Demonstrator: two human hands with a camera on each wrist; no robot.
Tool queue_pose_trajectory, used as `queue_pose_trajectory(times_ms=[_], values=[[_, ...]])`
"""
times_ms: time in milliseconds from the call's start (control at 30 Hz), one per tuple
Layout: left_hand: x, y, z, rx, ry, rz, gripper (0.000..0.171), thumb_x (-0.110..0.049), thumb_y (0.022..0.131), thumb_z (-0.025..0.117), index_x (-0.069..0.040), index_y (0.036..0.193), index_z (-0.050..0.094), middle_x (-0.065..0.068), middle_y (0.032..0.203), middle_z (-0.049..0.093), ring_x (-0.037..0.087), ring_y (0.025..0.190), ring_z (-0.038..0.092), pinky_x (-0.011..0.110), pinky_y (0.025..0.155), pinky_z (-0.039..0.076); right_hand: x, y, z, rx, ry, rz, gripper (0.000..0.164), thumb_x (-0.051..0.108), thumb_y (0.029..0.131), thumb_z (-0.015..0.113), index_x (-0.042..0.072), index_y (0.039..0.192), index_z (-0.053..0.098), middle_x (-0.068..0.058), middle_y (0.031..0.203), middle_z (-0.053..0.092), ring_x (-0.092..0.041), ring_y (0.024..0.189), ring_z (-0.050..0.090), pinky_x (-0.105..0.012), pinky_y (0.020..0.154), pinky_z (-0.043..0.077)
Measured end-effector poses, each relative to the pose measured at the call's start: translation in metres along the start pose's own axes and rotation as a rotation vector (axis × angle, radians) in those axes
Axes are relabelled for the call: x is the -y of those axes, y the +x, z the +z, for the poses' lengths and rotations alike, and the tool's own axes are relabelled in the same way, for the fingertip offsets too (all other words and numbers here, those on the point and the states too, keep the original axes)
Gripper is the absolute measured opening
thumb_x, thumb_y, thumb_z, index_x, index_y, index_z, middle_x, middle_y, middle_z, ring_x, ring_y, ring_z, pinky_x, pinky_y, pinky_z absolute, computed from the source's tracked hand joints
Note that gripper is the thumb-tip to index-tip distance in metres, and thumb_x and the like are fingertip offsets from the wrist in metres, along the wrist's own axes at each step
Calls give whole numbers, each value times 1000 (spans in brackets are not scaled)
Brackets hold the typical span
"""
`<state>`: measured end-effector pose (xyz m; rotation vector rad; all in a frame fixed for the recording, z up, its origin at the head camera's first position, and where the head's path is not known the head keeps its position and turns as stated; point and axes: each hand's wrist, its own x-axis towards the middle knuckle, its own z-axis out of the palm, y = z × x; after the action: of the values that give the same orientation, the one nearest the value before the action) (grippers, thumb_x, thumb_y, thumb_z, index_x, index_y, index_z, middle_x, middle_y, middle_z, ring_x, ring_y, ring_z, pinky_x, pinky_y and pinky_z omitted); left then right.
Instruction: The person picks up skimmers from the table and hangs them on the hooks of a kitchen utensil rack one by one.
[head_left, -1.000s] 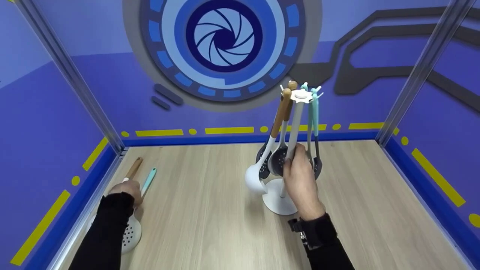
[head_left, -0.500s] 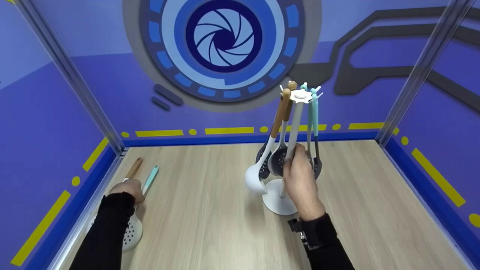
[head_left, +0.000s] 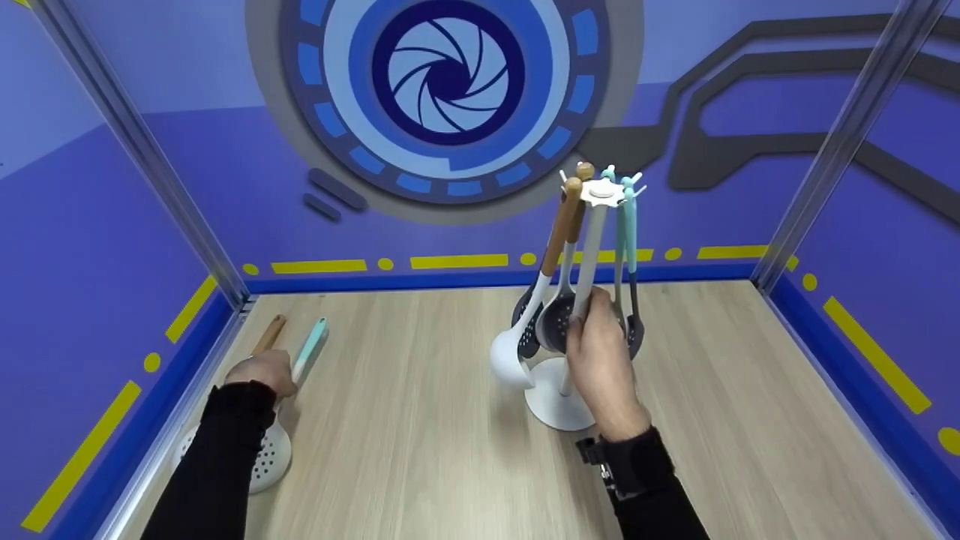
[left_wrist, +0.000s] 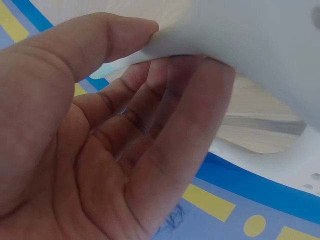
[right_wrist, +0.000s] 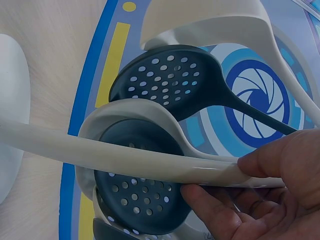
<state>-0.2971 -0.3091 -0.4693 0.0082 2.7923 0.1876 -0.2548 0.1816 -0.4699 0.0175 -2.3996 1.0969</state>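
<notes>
At the table's left side, my left hand (head_left: 262,371) pinches the neck of a white skimmer (head_left: 274,457) with a teal handle (head_left: 311,341). In the left wrist view, thumb and fingertips meet on its pale neck (left_wrist: 195,37). Beside it lies another white perforated utensil (head_left: 184,444) with a brown handle (head_left: 268,335), partly hidden by the left arm. My right hand (head_left: 600,360) grips the white post (head_left: 591,262) of a utensil stand. From the stand hang a white ladle (head_left: 511,358) with a brown handle, dark skimmers (right_wrist: 160,75) and other utensils with teal handles.
The stand's round white base (head_left: 559,405) is on the wooden table (head_left: 405,420). Printed blue panels rise at the back, left and right, with metal posts (head_left: 825,157) at the corners.
My left hand has shifted slightly right and away from me with the teal-handled skimmer, widening the gap between the two handles. The right hand and the stand have stayed put.
</notes>
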Motion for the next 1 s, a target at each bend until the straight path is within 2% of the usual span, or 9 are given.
queue_pose_trajectory(times_ms=[233, 300, 367, 467, 533, 567, 700, 867, 1000], values=[[-7, 2, -5, -42, -12, 34, 13, -2, 99, 76, -1, 88, 69, 9, 84, 63, 25, 77, 60, 35, 69, 50, -1, -1, 0, -6, 4, -10, 44, -6, 115, 56, -12, 158, 49, -37, 138, 72, -55, 136, 74, -69, 114, 62], [-9, 2, -6, -57, 2, 45, 12, -3, 99, 77, 2, 90, 71, 24, 112, 76, 36, 107, 73, 40, 78, 62, 0, -1, 0, -11, 1, -11, 44, -6, 114, 56, -12, 157, 50, -37, 138, 72, -55, 135, 74, -69, 113, 62], [-11, 2, -7, -76, 14, 55, 12, -3, 99, 78, 2, 90, 72, 34, 134, 77, 44, 136, 68, 48, 88, 67, 1, -1, 0, -17, -5, -15, 43, -6, 114, 56, -11, 157, 50, -36, 137, 73, -54, 135, 74, -69, 113, 62], [-14, 2, -7, -106, 36, 79, 14, -2, 98, 79, 2, 87, 71, 39, 155, 69, 55, 175, 30, 61, 117, 65, 2, -2, 1, -27, -15, -21, 43, -6, 114, 56, -11, 156, 50, -36, 136, 73, -54, 135, 74, -70, 111, 62], [-17, 2, -9, -115, 31, 80, 14, -2, 98, 79, 2, 88, 70, 36, 141, 78, 56, 175, 31, 64, 125, 60, 2, -2, 1, -24, -16, -19, 43, -6, 114, 56, -11, 157, 50, -36, 136, 73, -54, 135, 74, -70, 111, 62], [-19, 2, -10, -119, 31, 82, 15, -2, 98, 79, 1, 87, 69, 35, 136, 81, 57, 178, 22, 67, 131, 54, 2, -2, 1, -24, -16, -17, 44, -6, 114, 56, -11, 157, 50, -36, 136, 73, -54, 135, 74, -70, 111, 62], [-23, 3, -13, -140, 18, 84, 14, -2, 99, 81, 3, 92, 70, 32, 124, 84, 60, 177, 24, 72, 138, 43, 1, -1, 1, -15, -15, -6, 44, -5, 115, 56, -11, 158, 49, -36, 137, 72, -55, 137, 73, -70, 112, 62], [-29, 3, -16, -169, 9, 90, 16, -6, 100, 85, 6, 103, 74, 29, 116, 84, 63, 172, 33, 75, 135, 45, 1, -1, 1, -11, -13, -2, 44, -5, 114, 56, -11, 158, 49, -37, 139, 72, -56, 137, 73, -70, 113, 62], [-34, 2, -20, -179, -23, 85, 16, -7, 102, 84, 5, 105, 74, 26, 110, 83, 64, 166, 43, 74, 127, 53, 1, -1, 0, -5, -15, 3, 45, -5, 115, 56, -11, 158, 49, -37, 140, 72, -55, 138, 73, -70, 114, 62]])
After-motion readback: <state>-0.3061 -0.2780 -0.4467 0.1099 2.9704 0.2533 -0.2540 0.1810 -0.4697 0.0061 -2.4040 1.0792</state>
